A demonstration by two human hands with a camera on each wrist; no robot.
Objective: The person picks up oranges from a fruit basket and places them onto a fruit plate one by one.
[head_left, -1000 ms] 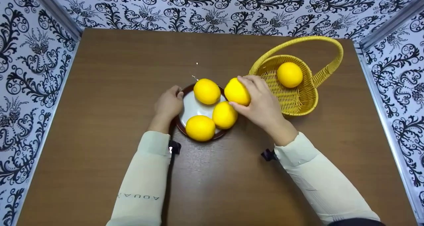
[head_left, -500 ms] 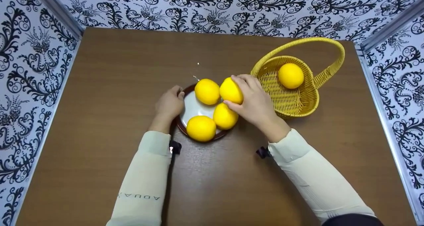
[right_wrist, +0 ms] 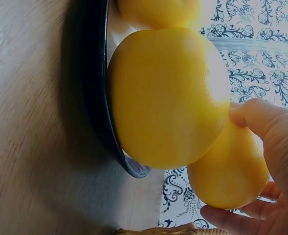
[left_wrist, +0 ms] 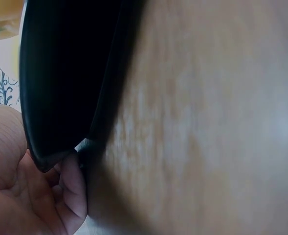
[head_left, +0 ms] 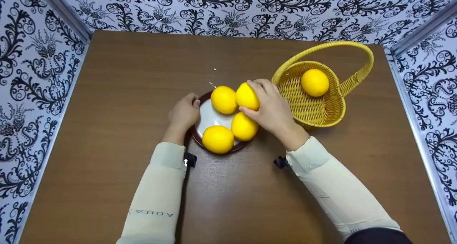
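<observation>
A white plate [head_left: 206, 117] with a brown rim lies on the table, bearing several yellow oranges, among them a near-left orange [head_left: 218, 139], a back-left orange [head_left: 224, 99] and a near-right orange [head_left: 244, 126]. My left hand [head_left: 185, 113] pinches the plate's left rim; in the left wrist view its fingers curl under the dark plate edge [left_wrist: 68, 83]. At the plate's back right, my right hand [head_left: 273, 106] grips another orange [right_wrist: 229, 169] between thumb and fingers. That orange is beside the others; whether it touches the plate cannot be told.
A yellow wicker basket [head_left: 309, 111] with a tall arched handle [head_left: 367, 58] stands to the right, close behind my right hand. One orange [head_left: 315, 82] lies inside it. Patterned walls [head_left: 232, 11] border the brown wooden table [head_left: 107, 94] at the back and sides.
My right hand has moved left with its orange, away from the basket and closer to the back-left orange. My left hand has kept its hold on the plate.
</observation>
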